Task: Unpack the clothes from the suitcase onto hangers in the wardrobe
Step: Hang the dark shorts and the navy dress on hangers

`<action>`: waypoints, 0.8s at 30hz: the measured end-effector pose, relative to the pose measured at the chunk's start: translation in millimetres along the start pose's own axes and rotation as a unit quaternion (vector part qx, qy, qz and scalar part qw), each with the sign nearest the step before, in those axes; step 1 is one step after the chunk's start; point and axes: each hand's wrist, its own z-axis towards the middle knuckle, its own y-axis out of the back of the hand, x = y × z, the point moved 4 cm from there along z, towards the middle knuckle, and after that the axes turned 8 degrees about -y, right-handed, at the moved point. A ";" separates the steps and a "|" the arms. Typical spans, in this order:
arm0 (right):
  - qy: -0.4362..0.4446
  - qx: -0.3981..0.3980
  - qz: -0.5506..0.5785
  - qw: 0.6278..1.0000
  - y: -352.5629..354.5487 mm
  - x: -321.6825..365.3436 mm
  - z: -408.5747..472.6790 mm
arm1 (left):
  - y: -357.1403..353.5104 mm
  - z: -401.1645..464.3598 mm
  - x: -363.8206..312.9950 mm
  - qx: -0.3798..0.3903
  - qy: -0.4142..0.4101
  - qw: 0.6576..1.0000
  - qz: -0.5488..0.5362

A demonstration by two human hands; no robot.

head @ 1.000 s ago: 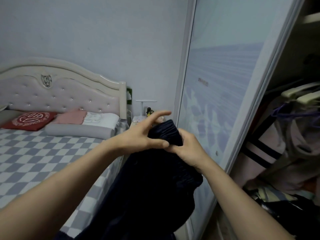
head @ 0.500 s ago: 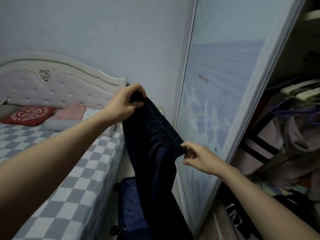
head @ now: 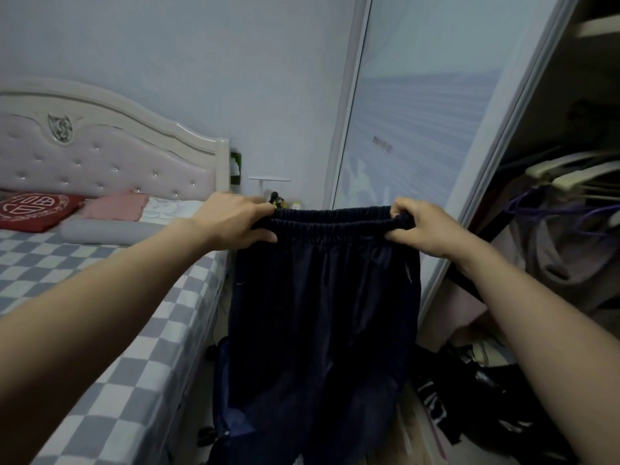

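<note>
Trousers (head: 322,297): one pair, dark navy, gathered elastic waistband stretched flat between both hands, legs hanging straight down in front of the wardrobe door, over the suitcase; a small pale mark near the right side seam.
Bed (head: 100,330): one, far left, grey-and-white checked cover, pale tufted headboard (head: 100,156) behind.
Pillows: four counted at the head of the bed — one red cushion (head: 33,209) with a white round emblem, one pink (head: 117,206), one white (head: 174,208), one long grey bolster (head: 110,231) in front.
Left hand (head: 235,223): one, at the left end of the waistband, fingers over the top edge and thumb beneath, clamped on the fabric.
Suitcase (head: 231,421): one, dark blue, on the floor between bed and wardrobe, mostly hidden behind the trousers; open or closed not discernible.
Nightstand items: small things behind the waistband, too blurred to count; one white lamp-like stand (head: 268,182) above them.
Right hand (head: 422,226): one, at the right end of the waistband, fingers curled over the bunched elastic, thumb under, clamped on it.
Wardrobe door (head: 419,129): one sliding panel, pale, faint printed pattern, just behind the trousers.
Hangers (head: 570,172): at least two pale ones on the rail at right, purple ones beside them, exact count unclear.
Hung clothes (head: 563,256): several pale garments inside the wardrobe, count unclear.
Wardrobe floor pile (head: 476,397): dark jumbled clothing, lower right.
</note>
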 end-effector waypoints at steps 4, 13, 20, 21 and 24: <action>0.094 -0.152 -0.048 0.983 11.3 -6.1 -20.0 | 13.8 -20.4 2.2 -0.161 -0.103 0.980 -0.055; 0.003 -0.030 0.042 0.999 -18.2 -4.5 -4.8 | -26.8 -19.3 18.7 -0.017 0.037 0.951 -0.305; 0.034 -0.036 0.208 0.977 -7.8 10.2 -8.8 | -8.8 -15.0 29.4 -0.087 0.062 0.933 -0.344; 0.049 -0.023 0.249 0.967 -5.2 14.3 -11.4 | -3.3 -15.1 31.1 -0.113 0.043 0.927 -0.354; 0.089 0.002 0.288 0.954 6.0 30.8 -16.0 | 19.2 -11.1 26.2 -0.114 0.012 0.862 -0.494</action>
